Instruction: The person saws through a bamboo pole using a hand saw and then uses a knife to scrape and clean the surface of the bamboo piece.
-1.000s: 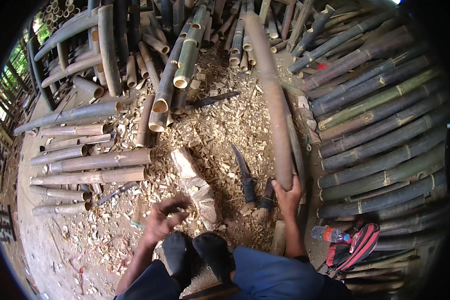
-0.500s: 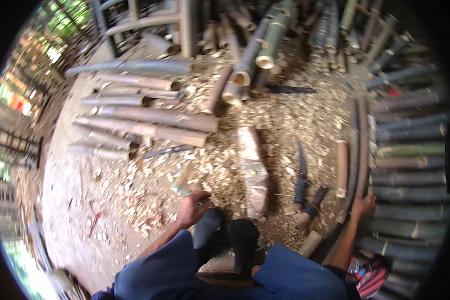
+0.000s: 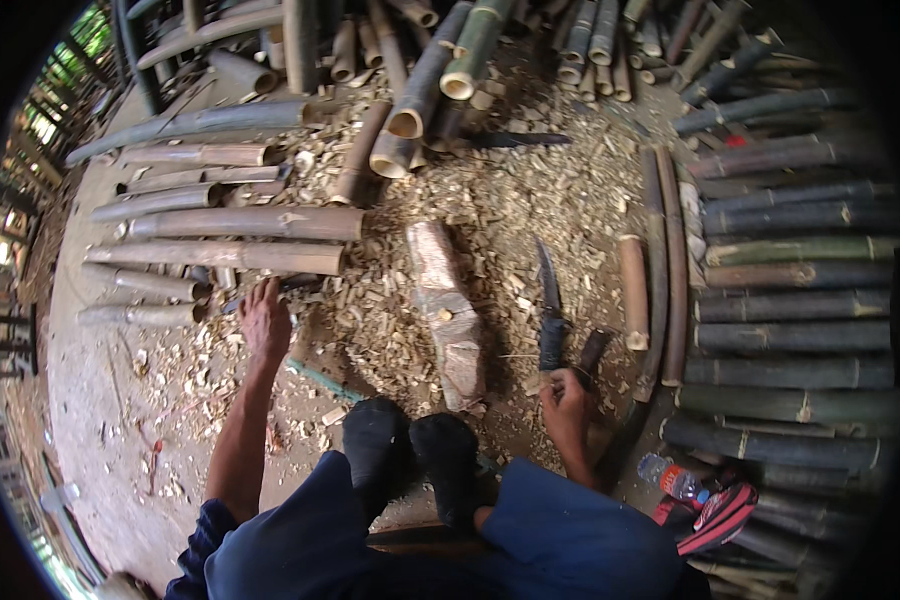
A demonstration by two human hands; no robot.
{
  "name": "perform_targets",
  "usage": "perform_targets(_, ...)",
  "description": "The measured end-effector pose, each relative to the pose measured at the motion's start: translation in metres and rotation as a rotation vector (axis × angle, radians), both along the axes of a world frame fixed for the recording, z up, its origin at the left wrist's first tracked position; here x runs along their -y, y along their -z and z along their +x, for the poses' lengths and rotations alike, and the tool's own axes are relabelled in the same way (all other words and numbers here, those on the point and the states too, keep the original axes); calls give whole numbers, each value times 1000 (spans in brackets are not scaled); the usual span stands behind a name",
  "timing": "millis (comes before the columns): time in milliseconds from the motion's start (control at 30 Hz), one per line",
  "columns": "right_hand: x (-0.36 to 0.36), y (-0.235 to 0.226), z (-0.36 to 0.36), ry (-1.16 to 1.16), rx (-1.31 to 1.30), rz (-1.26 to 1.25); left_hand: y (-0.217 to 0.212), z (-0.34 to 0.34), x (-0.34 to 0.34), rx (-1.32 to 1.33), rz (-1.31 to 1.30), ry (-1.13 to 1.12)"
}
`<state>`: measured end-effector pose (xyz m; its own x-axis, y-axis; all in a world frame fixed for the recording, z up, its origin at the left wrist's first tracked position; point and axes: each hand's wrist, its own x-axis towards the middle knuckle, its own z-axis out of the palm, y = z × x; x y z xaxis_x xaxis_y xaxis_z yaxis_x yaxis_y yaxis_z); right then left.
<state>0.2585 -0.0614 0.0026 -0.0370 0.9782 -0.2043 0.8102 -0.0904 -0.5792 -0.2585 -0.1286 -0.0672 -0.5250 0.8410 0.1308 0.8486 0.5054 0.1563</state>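
Note:
My left hand [image 3: 267, 322] reaches forward over a dark knife [image 3: 302, 282] lying among the chips beside the bamboo lengths. Its fingers are stretched out and slightly apart, and they cover the knife's middle. My right hand [image 3: 567, 398] is closed on the lower end of a short tool with a dark brown upper part [image 3: 594, 350]. Touching or very near that hand is a long pointed knife [image 3: 550, 290] with a black-wrapped handle. Between my hands a thick wooden block [image 3: 444, 310] lies on the ground in front of my feet.
Bamboo lengths [image 3: 245, 222] lie at the left, with more bamboo [image 3: 795, 335] stacked along the right. Cut bamboo tubes [image 3: 470, 60] point toward me from the back. Wood chips [image 3: 370, 330] cover the ground. A plastic bottle [image 3: 673, 477] and a red-black bag [image 3: 720, 520] are lower right.
My left hand has moved forward and left onto the dark knife. My right hand has left the bamboo at the right and closed on the short tool. The view has shifted.

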Motion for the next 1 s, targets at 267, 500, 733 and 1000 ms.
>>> perform_targets(267,-27,26,31,225,362,107,-4,-12,-1,27,6,134)
perform_targets(500,-16,15,33,293,446,-208,-31,-8,14,71,169,40)
perform_targets(733,-30,-40,-20,-201,-43,134,-149,64,-40,665,440,106)
perform_targets(1000,-34,-61,-126,-72,-780,-295,-172,209,-56,1350,368,475)
